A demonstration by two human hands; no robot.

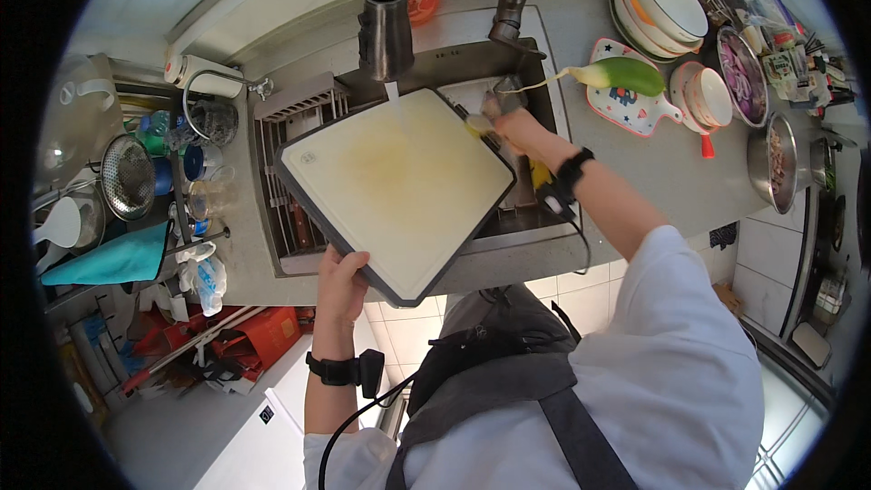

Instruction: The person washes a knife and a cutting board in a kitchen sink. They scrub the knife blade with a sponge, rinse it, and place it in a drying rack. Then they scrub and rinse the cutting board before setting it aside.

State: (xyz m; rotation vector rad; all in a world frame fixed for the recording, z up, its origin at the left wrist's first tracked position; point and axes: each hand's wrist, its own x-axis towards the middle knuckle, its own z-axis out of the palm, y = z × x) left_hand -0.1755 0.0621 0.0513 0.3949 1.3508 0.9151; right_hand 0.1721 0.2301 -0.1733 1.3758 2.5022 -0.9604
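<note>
A pale cutting board (401, 184) with a dark rim is tilted over the sink (500, 241), its middle stained yellowish. My left hand (342, 282) grips the board's lower left edge, thumb on top. From the faucet's spray head (386, 34), water runs onto the board's upper part. My right hand (517, 131) is over the sink at the board's right edge, blurred. By its fingers is a small pale-yellow object (480, 124); whether the hand holds it is unclear. Both wrists wear black straps.
Right of the sink, a green radish (622, 76) lies on a patterned plate (629, 116). Stacked bowls (674, 3) and steel bowls of food (772, 163) line the counter. A dish rack (299, 105) stands in the sink's left side. Leftward are a strainer (128, 177) and jars.
</note>
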